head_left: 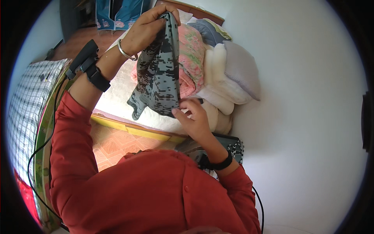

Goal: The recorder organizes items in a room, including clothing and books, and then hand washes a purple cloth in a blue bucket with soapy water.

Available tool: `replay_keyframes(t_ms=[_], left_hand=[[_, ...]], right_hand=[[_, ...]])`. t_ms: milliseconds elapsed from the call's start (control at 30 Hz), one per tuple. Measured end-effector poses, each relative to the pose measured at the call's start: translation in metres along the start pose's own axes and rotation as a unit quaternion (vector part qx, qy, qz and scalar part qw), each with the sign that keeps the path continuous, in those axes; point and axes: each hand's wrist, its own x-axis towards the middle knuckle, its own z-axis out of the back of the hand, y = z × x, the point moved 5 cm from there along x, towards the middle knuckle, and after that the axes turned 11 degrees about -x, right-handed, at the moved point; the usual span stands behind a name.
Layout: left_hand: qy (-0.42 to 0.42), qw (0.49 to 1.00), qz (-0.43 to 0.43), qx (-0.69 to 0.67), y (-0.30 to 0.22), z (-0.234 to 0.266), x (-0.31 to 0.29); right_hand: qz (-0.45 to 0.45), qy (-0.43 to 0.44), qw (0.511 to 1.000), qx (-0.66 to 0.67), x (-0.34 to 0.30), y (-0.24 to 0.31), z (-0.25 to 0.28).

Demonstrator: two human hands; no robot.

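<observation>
A limp, thin-looking cloth in grey-green with black pixelated camouflage patches (pixel 161 74) hangs above the bed in long vertical folds, its straight right edge drawn down and its lower left end dangling as a loose flap. The left hand (pixel 147 32) grasps its bunched top with curled fingers, a smooth silver metal bangle (pixel 123 50) at the wrist; the right hand (pixel 194 120) pinches the lower right corner between thumb and fingers. The cloth blocks part of a puffy pink quilt with green floral print (pixel 191 60), heaped on the bed with a cream, soft-surfaced cover (pixel 113 95). Beside the quilt lie a plush white rolled blanket (pixel 226 91) and a plump grey cushion with a fine pattern (pixel 242 66), near the plain white wall (pixel 304 101). A white-and-dark checked fabric (pixel 33 93) spreads at the left, and a blue curtain-like fabric with pink motifs (pixel 117 17) hangs beyond. The wearer's red buttoned shirt (pixel 132 191) hides much of the orange-toned tiled floor (pixel 107 150).
</observation>
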Motion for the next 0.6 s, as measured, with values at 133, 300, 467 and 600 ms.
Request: replay_keyframes(t_ms=[133, 300, 467, 600], left_hand=[[0.042, 0.999, -0.002, 0.017, -0.008, -0.009, -0.010], [0.067, 0.997, -0.003, -0.025, -0.026, -0.030, -0.005], [0.073, 0.994, 0.024, 0.076, -0.040, -0.031, -0.016], [0.054, 0.973, 0.047, 0.219, -0.042, -0.016, -0.028]], right_hand=[[0.176, -0.122, 0.963, -0.164, -0.004, 0.014, 0.015], [0.202, 0.015, 0.977, -0.061, 0.006, 0.020, 0.007], [0.009, -0.062, 0.997, 0.047, -0.007, -0.021, 0.037], [-0.039, -0.212, 0.974, 0.066, -0.012, -0.024, 0.109]])
